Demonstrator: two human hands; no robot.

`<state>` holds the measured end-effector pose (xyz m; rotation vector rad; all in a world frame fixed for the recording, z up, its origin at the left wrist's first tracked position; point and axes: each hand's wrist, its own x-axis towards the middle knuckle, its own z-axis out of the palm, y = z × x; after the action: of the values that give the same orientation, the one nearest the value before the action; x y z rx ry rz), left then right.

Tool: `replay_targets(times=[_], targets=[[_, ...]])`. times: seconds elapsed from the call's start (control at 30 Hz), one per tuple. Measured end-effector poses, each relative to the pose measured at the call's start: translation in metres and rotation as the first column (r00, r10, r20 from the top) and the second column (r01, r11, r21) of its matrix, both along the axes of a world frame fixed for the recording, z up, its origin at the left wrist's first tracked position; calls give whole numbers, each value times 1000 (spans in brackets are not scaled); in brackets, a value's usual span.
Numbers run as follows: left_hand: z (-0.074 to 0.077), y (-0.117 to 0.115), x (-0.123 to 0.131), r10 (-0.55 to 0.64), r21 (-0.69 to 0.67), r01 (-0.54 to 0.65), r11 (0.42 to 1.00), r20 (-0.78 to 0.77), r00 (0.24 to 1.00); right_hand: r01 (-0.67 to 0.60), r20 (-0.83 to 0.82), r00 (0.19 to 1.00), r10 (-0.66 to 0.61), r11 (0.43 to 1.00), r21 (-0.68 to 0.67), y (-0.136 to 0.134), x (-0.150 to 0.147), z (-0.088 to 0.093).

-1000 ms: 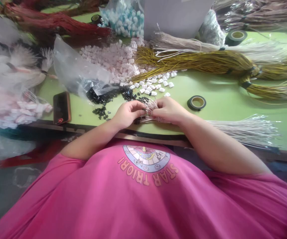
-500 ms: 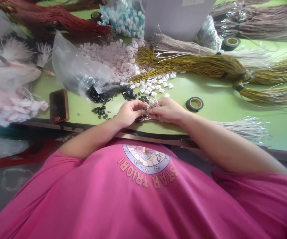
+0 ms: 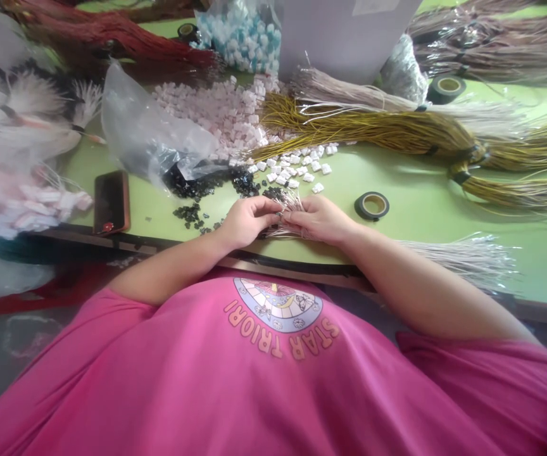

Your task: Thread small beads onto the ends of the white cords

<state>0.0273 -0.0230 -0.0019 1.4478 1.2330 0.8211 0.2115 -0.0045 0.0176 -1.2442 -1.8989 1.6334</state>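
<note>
Pinched between both hands, at the near edge of the table: a small fan of thin pale wires [image 3: 289, 212]. Left hand [image 3: 247, 221] closed on the wire tips with thumb and forefinger; right hand [image 3: 318, 218] curled over the sheaf and gripping it from the other side, the fingertips of the two nearly meeting. Any small piece on a tip: too small to make out. By the look of the stock around, probably much left to work through: loose black pieces [image 3: 192, 212] scattered just left of the left hand, white pieces [image 3: 297, 166] just beyond the fingers, a long pale bundle [image 3: 458, 253] lying beside the right forearm. No finished heap to be told apart. Further out: a tape roll [image 3: 371, 205] near the right hand, a phone [image 3: 111, 202] well to the left, a plastic bag [image 3: 150, 136] and pink pieces [image 3: 221, 114] beyond the left hand, yellow wire bundles [image 3: 397, 130] beyond the right. Green table [image 3: 425, 190], crowded; nothing of the room beyond it in view.
</note>
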Motion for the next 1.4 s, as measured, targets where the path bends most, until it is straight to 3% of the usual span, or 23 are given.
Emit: replay_targets(times=[0.2, 0.33, 0.6, 0.73, 0.83, 0.9, 1.03, 1.17, 1.27, 1.4], targets=[[3, -3, 1, -16, 191, 48, 980, -164, 986, 101, 70, 991, -111, 987, 128, -2, 3, -2], [3, -4, 1, -14, 201, 47, 978, -162, 987, 92, 113, 987, -115, 977, 191, -4, 3, 0], [0, -5, 4, -32, 273, 97, 957, -232, 972, 3, -9, 1000, -2, 997, 72, -3, 3, -5], [3, -7, 1, -50, 343, 161, 926, -311, 949, 79, -3, 997, -79, 996, 49, -4, 5, -8], [9, -13, -2, -54, 403, 267, 875, -468, 882, 173, -83, 982, -168, 984, 48, -5, 5, -7], [15, -17, -7, -76, 370, 329, 869, -556, 827, 196, -140, 971, -194, 981, -4, -5, 5, -7], [29, -18, -35, -89, 311, 380, 871, -662, 744, 186, -171, 964, -206, 975, -122, -4, 6, -8], [38, -11, -86, 73, 296, 257, 920, -773, 630, 161, -157, 973, -168, 985, -57, -4, 5, -7], [34, -7, -114, 57, 251, 252, 935, -805, 590, 142, -84, 986, -141, 990, 1, -5, 3, -4], [21, -1, -123, -2, 187, 283, 941, -832, 555, 109, -26, 994, -108, 993, 54, -7, 1, -1]])
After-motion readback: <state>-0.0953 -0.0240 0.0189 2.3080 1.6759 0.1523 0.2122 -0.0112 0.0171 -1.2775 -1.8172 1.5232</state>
